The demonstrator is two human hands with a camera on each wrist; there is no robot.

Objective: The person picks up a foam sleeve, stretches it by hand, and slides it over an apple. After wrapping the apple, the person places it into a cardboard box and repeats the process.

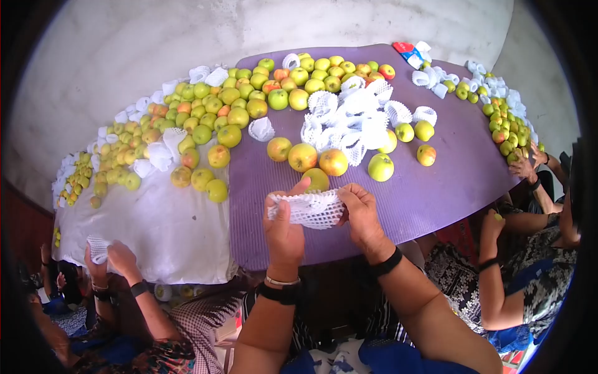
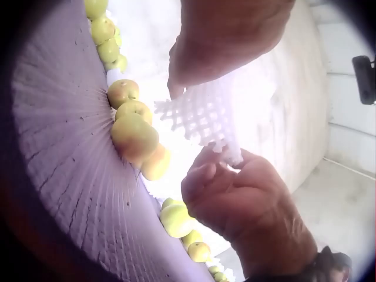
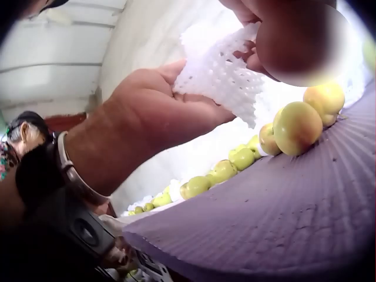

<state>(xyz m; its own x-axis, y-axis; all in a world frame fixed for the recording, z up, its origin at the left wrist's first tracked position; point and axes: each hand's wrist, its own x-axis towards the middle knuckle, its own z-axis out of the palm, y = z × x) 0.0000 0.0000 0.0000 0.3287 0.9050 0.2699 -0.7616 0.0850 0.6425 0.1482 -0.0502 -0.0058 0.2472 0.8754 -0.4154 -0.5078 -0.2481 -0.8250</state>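
Observation:
A white foam fruit net (image 1: 311, 210) is stretched sideways between my two hands, above the near part of the purple mat. My left hand (image 1: 284, 237) holds its left end, the thumb lying against the mesh. At the other end, my right hand (image 1: 363, 221) pinches the edge between thumb and fingers. In the right wrist view the net (image 3: 220, 76) hangs flattened, with no apple showing in it. A yellow-green apple (image 1: 316, 180) sits just beyond the net, partly covered by it. More red-blushed apples (image 1: 303, 158) stand behind that one.
A pile of white foam nets (image 1: 352, 115) lies mid-mat, ringed by apples. Many apples (image 1: 199, 112) cover the back and left over a white cloth (image 1: 180, 237). Another person's hands (image 1: 109, 257) hold a net at left. People sit at right, near more apples (image 1: 503, 124).

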